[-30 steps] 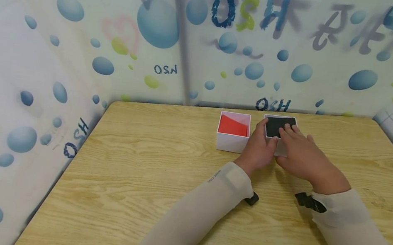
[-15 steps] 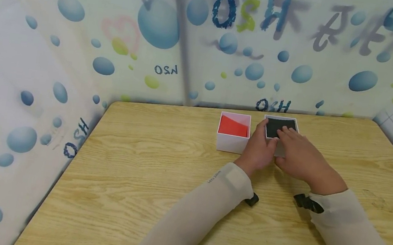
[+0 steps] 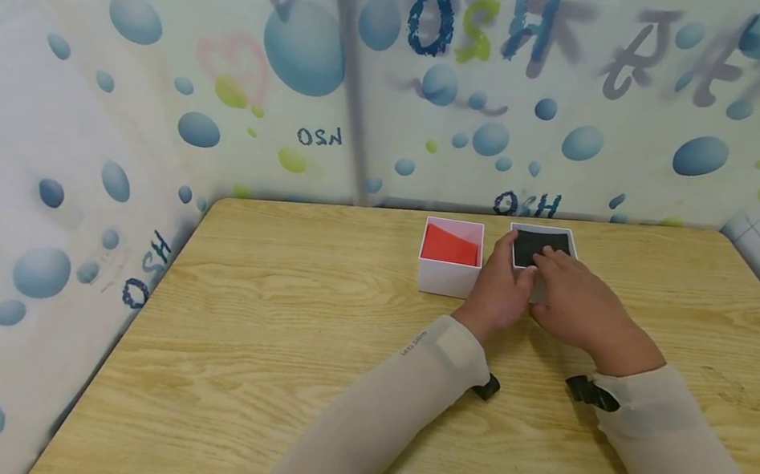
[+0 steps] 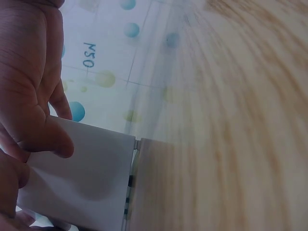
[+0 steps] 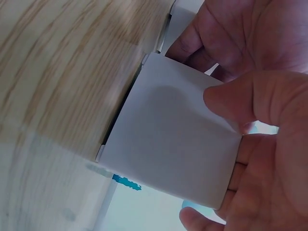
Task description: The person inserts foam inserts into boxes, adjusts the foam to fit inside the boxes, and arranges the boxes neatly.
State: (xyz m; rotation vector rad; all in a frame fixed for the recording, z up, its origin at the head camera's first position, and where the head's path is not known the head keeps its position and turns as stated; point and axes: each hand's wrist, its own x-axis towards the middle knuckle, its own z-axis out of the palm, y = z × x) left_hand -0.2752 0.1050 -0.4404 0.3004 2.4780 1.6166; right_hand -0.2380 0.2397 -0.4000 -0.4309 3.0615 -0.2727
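Note:
A small white box (image 5: 163, 130) stands at the back of the table with a flat black piece (image 3: 546, 240) filling its open top. My left hand (image 3: 498, 290) grips the box at its left side. From the right, my right hand (image 3: 581, 310) reaches over the top, fingertips on the black piece and thumb against the front wall. In the left wrist view, a thumb (image 4: 60, 144) lies on the box's plain front face. The box's right side is largely hidden behind my right hand in the head view.
Just left of my left hand sits a second white box (image 3: 447, 280) with a red piece (image 3: 450, 247) inside. Both are near the far edge of the wooden table (image 3: 248, 348). A patterned cloth wall (image 3: 422, 146) rises behind it.
My right hand has shifted slightly left, and its fingers have drawn closer together on the black piece. My left hand and both boxes stay in place.

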